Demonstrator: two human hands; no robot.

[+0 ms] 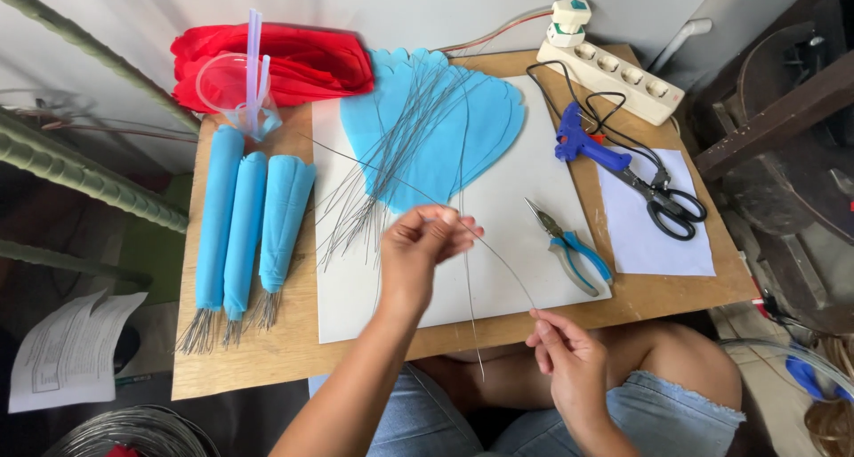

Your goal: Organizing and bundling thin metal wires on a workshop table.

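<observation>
Both hands, left hand and right hand, pinch one thin wire.

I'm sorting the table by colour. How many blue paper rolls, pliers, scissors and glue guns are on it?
Blue paper rolls: 3
Pliers: 1
Scissors: 1
Glue guns: 1
Total: 6

Bare white sheet is lying open between the fanned loose wires and the blue-handled pliers. Three blue paper rolls are blocking the left side; the glue gun, scissors and power strip are crowding the right.
</observation>
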